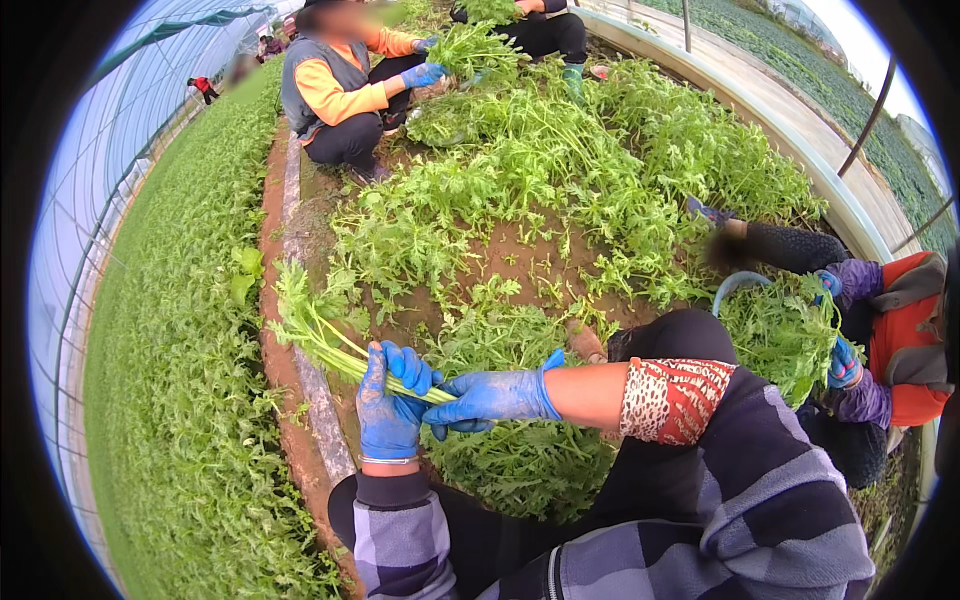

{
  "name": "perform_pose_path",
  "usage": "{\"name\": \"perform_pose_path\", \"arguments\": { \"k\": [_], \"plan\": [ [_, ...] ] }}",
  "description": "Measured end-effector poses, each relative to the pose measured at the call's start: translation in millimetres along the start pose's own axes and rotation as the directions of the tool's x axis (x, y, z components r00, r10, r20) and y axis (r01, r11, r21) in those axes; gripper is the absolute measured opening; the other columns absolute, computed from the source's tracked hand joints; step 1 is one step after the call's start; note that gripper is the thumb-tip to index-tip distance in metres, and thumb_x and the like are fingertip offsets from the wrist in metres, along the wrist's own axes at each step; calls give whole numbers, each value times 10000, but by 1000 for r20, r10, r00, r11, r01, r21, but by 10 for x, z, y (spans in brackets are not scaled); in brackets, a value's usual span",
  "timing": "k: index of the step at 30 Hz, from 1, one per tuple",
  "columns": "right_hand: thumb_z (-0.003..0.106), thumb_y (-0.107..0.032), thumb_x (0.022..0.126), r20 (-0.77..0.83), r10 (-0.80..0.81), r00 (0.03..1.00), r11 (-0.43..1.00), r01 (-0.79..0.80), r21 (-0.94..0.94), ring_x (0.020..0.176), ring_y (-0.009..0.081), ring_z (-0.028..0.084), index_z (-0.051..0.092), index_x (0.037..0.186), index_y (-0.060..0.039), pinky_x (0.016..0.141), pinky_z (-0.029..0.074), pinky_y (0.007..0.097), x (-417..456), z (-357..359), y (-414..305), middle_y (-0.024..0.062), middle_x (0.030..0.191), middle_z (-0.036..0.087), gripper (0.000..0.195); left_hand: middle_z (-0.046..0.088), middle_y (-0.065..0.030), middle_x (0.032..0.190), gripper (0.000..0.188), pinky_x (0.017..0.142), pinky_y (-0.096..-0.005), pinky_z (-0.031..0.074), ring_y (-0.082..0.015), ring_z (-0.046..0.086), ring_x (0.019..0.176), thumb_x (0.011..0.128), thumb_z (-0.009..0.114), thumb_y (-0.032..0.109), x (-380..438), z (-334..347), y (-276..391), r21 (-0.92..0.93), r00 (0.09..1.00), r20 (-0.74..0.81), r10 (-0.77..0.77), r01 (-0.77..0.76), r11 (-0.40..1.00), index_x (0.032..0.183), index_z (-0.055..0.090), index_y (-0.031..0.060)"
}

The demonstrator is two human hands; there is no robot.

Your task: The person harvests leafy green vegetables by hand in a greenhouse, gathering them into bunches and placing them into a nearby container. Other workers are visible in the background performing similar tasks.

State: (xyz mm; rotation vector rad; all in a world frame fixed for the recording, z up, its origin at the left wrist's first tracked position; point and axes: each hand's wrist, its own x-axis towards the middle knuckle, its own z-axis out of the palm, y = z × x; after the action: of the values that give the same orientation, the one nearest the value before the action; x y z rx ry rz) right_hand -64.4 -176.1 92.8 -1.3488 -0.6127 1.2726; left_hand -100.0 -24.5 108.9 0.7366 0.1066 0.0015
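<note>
A small bunch of leafy greens [341,358] with long pale stems lies across my hands, its serrated leaves pointing to the upper left. My left hand [394,405], in a soiled blue glove, is closed around the stems. At the cut or lower end of the stems is my right hand [491,396], also blue-gloved, with its fingers and thumb pinching them. Just beyond and below my hands, a heap of the same greens [525,465] lies between my legs. Cropped stubs and loose leaves [517,262] show on the brown soil ahead.
A co-worker in an orange top [337,82] crouches at the upper left, holding greens. Another sits at the top. At the right, a co-worker in red [911,337] holds greens by a grey hoop-like rim [739,285]. A dense crop bed [180,360] runs along the left, beside a narrow strip [319,412].
</note>
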Motion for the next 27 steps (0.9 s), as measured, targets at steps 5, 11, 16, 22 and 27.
{"name": "perform_pose_path", "arguments": {
  "k": [5, 11, 16, 22, 27],
  "plan": [
    [463, -472, 948, 99, 206, 974, 724, -84, -685, 791, 208, 578, 665, 1007, -104, 762, 462, 379, 36, -27, 238, 80, 806, 622, 424, 317, 53, 547, 335, 447, -228, 257, -51, 253, 420, 1015, 410, 336, 47, -535, 470, -256, 985, 103, 139, -108, 961, 758, 476, 130],
    [426, -484, 972, -99, 44, 994, 999, -41, 29, 1079, 218, 560, 491, 1293, -88, 922, 465, 374, 184, -247, 540, 95, 1144, 593, 513, 340, 45, 559, 336, 436, -223, 259, -54, 279, 424, 1001, 430, 365, -26, -342, 418, -142, 983, 27, 179, -174, 975, 822, 523, 96],
    [383, -555, 958, -162, 86, 983, 729, 49, 683, 1131, 238, 555, 399, 1356, 0, 912, 500, 358, 303, -138, 575, 138, 1237, 553, 683, 407, 22, 622, 349, 525, -234, 320, -69, 352, 519, 997, 443, 382, 25, -217, 213, -89, 984, 10, 180, -178, 980, 960, 582, 64],
    [337, -503, 995, -331, 34, 943, 569, 254, 782, 951, 211, 591, 554, 1067, -90, 877, 512, 413, 388, 165, 163, 87, 1088, 602, 472, 529, -28, 729, 250, 605, -252, 445, -99, 482, 615, 984, 489, 214, 3, -33, -47, 96, 974, -86, 210, -202, 975, 1064, 560, -12],
    [502, -278, 986, -664, -234, 710, 929, 365, 63, 867, 178, 580, 590, 1017, -38, 839, 489, 305, 365, -52, -37, 38, 995, 615, 258, 452, 17, 688, 221, 513, -228, 338, -60, 363, 516, 956, 538, 197, -2, -116, -27, 173, 989, -21, 147, -141, 975, 1078, 562, 15]
  ]
}}
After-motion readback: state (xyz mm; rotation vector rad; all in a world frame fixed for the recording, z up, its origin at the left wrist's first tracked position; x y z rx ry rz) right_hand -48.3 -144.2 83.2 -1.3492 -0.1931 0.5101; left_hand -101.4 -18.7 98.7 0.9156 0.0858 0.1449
